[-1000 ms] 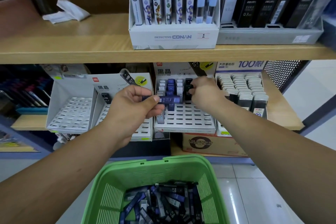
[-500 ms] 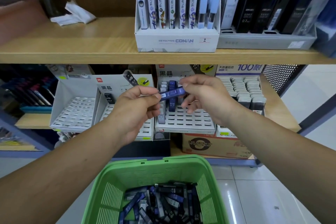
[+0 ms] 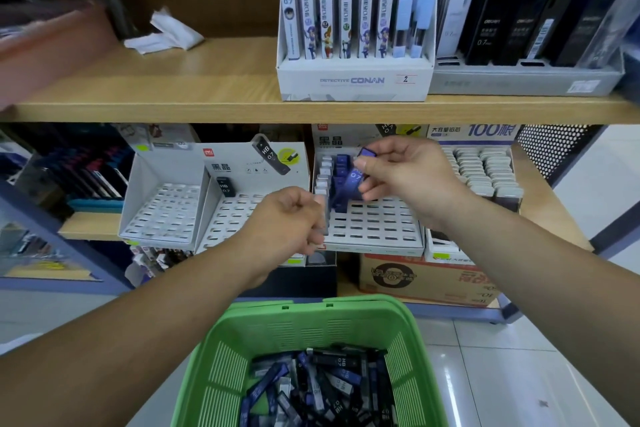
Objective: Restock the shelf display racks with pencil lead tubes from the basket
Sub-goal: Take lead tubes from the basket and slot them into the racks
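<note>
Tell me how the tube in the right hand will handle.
Probably stiff: the tube looks straight though the right hand pinches only its middle. Likely light: that pinch alone carries it. Looks flat-sided, so unlikely to roll.

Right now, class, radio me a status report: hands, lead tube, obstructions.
Right hand grip pinches blue lead tube at centre rack. Left hand curled by rack front, contents unclear. Empty slots unobstructed.

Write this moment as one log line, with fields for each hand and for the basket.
right hand: pinches blue tube at centre rack | left hand: curled, hold unclear | basket: many tubes inside
</note>
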Demonstrator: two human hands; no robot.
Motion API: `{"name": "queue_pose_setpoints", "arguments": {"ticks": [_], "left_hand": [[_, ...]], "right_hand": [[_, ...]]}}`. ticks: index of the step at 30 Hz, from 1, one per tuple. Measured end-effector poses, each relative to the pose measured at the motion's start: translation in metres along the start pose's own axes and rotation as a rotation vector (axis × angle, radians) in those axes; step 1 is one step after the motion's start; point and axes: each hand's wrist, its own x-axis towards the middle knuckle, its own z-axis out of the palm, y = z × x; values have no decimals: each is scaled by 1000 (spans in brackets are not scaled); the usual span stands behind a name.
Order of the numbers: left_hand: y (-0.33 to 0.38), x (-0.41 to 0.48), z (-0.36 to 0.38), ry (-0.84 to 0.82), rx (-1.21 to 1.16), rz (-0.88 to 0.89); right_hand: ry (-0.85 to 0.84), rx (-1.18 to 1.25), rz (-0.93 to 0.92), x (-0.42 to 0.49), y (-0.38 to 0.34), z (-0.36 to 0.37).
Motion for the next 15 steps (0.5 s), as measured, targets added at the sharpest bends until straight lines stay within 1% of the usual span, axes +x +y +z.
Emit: {"name": "queue_pose_setpoints", "arguments": {"ticks": [2,3,6,9,12,15], "left_hand": [[-5,0,-4,21,65,7],[-7,0,-6,20,81,1],[-17,1,-10,7,148,5],[-27,2,-9,-5,184,18],[-32,4,-9,-12,208,21],[-35,8,-9,-12,219,33]], "right_hand": [[43,-208,-73,4,5,-2],[39,-262,-85,4,7,-2],[23,-335,-71,4,20,6],[46,-418,-97,9,36,13],[75,-489,-156,13,44,18],[42,-566,-238,14,43,22]]}}
